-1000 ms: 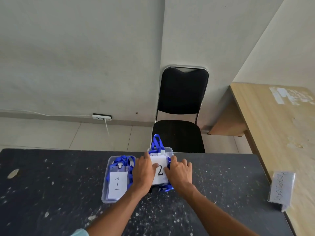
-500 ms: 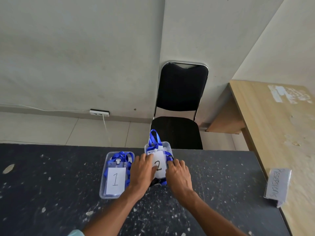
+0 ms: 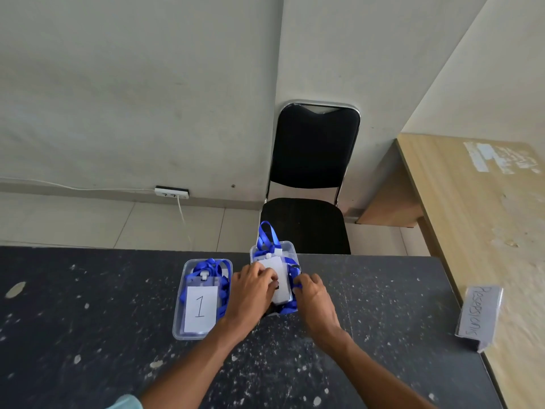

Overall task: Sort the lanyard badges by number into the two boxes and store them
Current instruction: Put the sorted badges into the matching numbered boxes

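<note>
In the right box [image 3: 287, 246] of two clear rectangular plastic ones on the speckled black worktop [image 3: 88, 335], the left hand [image 3: 250, 290] presses flat fingers [image 3: 267, 274] on one white badge [image 3: 280, 271] while the right hand [image 3: 314, 296] grips its blue ribbon lanyard [image 3: 292, 270].

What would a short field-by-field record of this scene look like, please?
Left box: clear, on the black table; holds blue lanyards and a badge marked 1.
Right box: clear; white badge on top, its number covered; one lanyard loop sticks up.
Left hand: fingers press on that badge.
Right hand: fingertips at a blue strap on the box's right edge; grip unclear.
Behind: black chair.
</note>
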